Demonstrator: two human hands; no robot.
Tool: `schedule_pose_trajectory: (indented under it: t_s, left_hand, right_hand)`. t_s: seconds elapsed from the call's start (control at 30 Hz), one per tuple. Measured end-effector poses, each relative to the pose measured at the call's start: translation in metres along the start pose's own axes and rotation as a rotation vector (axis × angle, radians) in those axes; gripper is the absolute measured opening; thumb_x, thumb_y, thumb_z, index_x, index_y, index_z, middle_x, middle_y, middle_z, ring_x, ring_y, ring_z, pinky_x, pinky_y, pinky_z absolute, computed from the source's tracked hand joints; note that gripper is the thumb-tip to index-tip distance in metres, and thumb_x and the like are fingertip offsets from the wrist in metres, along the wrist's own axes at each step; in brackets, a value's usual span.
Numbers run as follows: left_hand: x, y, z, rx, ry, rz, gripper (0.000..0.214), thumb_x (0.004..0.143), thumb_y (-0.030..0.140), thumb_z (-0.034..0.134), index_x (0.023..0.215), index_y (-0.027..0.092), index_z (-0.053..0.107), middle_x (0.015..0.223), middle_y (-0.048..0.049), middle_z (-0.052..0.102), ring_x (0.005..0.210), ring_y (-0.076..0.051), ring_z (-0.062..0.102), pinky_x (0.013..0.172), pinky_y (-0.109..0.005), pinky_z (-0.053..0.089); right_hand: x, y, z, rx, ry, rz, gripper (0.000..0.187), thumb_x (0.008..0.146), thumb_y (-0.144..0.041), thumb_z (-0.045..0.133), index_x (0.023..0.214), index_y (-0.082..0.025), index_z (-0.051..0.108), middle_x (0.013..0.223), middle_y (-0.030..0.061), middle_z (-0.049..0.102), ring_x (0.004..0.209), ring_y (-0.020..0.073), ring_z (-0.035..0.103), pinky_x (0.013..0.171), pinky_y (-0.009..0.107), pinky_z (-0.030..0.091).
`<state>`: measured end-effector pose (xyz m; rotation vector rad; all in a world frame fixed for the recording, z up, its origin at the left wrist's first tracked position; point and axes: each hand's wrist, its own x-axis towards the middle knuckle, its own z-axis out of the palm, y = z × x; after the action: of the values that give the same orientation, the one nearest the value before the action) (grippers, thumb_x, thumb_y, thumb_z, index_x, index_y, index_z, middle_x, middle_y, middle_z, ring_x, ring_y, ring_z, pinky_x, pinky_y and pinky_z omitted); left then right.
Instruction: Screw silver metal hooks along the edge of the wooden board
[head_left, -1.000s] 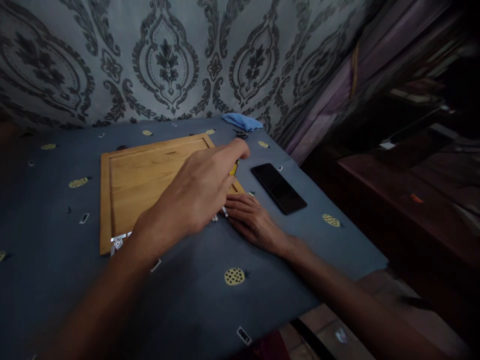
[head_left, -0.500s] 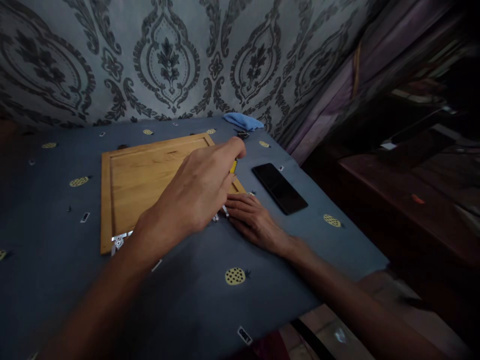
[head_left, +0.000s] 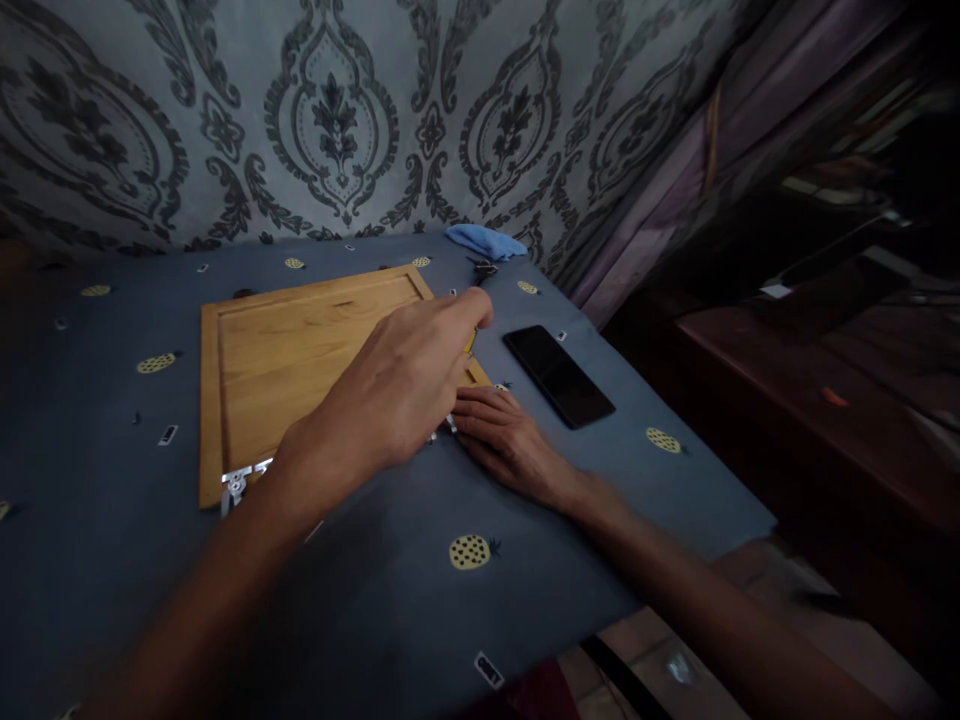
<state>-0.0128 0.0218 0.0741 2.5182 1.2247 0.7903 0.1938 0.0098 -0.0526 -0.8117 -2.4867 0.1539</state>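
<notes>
The yellow-handled tool (head_left: 470,341) sits in my left hand (head_left: 397,390), which is closed around it so that only a short yellow stretch shows past the knuckles; I cannot see its tip. It hangs over the near right corner of the wooden panel (head_left: 300,360), which lies flat on the table (head_left: 375,600) with its raised border running all round. My right hand (head_left: 502,440) lies loose and flat on the cloth just beside that same corner, fingers stretched out, their tips touching a small metal fitting (head_left: 450,423) at the panel's edge; it grips nothing. The two hands are very close here, left above right, with little slack between them. At the panel's near left corner a silvery hinge (head_left: 238,484) juts over the edge onto the cloth. To the right, a dark phone (head_left: 559,375) lies flat, near my right hand but apart from it, and it narrows the strip between the panel and the table's right edge. Beyond the phone that edge falls away to the floor and dark furniture. Farther back, a blue cloth (head_left: 484,241) is bunched against the patterned wall (head_left: 330,110), with a small dark object (head_left: 484,268) just in front of it. Left of the panel and in front of it, toward me, the tablecloth shows wide bare stretches.
</notes>
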Motion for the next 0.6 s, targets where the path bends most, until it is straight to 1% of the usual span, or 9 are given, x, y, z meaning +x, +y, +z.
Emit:
schedule_pose_trajectory:
  t_s: [0.1,0.2,0.33,0.5,0.6]
  left_hand:
    - [-0.0004,-0.0004,0.0022,0.034,-0.012,0.019,0.011,0.095,0.016,0.053,0.101,0.020,0.062,0.092,-0.0031,0.067,0.087,-0.021,0.063,0.074,-0.032,0.046]
    - [-0.0011,0.0005,0.0042,0.108,-0.001,0.002,0.010,0.098,0.020,0.054,0.103,0.019,0.062,0.102,-0.0060,0.064,0.092,-0.023,0.063,0.076,-0.034,0.047]
    - [-0.0021,0.0010,0.0057,0.123,0.017,-0.012,0.013,0.094,0.016,0.055,0.105,0.019,0.062,0.102,-0.0063,0.063,0.087,-0.022,0.063,0.077,-0.035,0.048]
    - [-0.0027,0.0003,0.0054,0.058,0.065,0.001,0.026,0.089,0.008,0.052,0.108,0.023,0.059,0.106,-0.0065,0.067,0.096,-0.025,0.065,0.080,-0.036,0.050]
    - [-0.0022,0.0006,0.0046,0.041,0.056,-0.001,0.030,0.086,0.004,0.051,0.108,0.023,0.060,0.103,-0.0066,0.068,0.094,-0.025,0.065,0.080,-0.037,0.050]
  right_hand:
    - [0.0001,0.0011,0.0012,-0.004,0.018,-0.021,0.028,0.101,-0.018,0.054,0.125,-0.016,0.067,0.128,0.0148,0.073,0.129,0.0288,0.061,0.104,0.051,0.053]
    - [0.0001,0.0020,0.0022,-0.006,0.029,-0.030,0.028,0.100,-0.018,0.055,0.125,-0.015,0.067,0.127,0.0149,0.073,0.129,0.0288,0.061,0.104,0.051,0.053]
    - [0.0001,0.0015,0.0022,-0.001,0.028,-0.024,0.029,0.101,-0.019,0.053,0.126,-0.017,0.067,0.126,0.0135,0.073,0.129,0.0280,0.061,0.104,0.051,0.053]
    - [0.0003,-0.0002,-0.0004,-0.002,0.006,-0.007,0.030,0.102,-0.020,0.050,0.128,-0.018,0.066,0.127,0.0137,0.073,0.130,0.0289,0.060,0.103,0.053,0.053]
    - [0.0006,-0.0003,-0.0012,0.008,-0.001,-0.007,0.031,0.102,-0.020,0.051,0.129,-0.018,0.066,0.128,0.0145,0.072,0.131,0.0293,0.059,0.104,0.053,0.052]
